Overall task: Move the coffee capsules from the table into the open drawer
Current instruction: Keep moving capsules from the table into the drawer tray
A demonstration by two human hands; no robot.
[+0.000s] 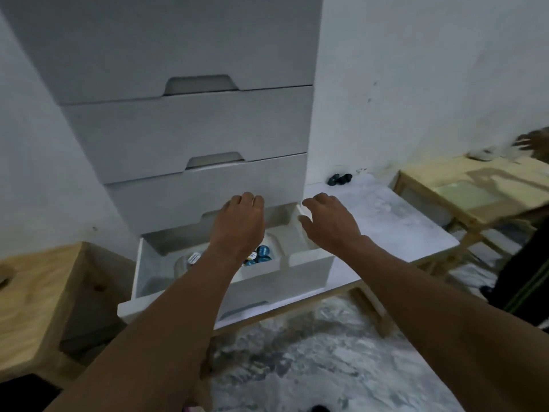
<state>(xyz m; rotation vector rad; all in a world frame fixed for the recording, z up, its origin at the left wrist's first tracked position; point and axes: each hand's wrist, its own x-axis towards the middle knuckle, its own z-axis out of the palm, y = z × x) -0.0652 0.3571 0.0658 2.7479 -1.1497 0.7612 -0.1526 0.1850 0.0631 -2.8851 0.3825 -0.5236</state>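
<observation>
The bottom drawer (139, 275) of a white chest stands pulled out, with white dividers inside. Several coffee capsules (261, 254) with blue and white lids lie in its middle compartment, partly hidden by my left wrist. My left hand (240, 224) hovers palm down over the drawer with the fingers curled; I cannot see whether it holds anything. My right hand (326, 221) hangs over the drawer's right end with fingers spread and nothing in it. Two dark capsules (340, 179) lie at the far corner of the white marble-look table (386, 227) beside the chest.
Three shut drawers (190, 135) rise above the open one. A wooden stool (35, 301) stands at the left. A light wooden table (475, 185) sits at the right, where another person's hand (531, 142) reaches. The floor is grey and mottled.
</observation>
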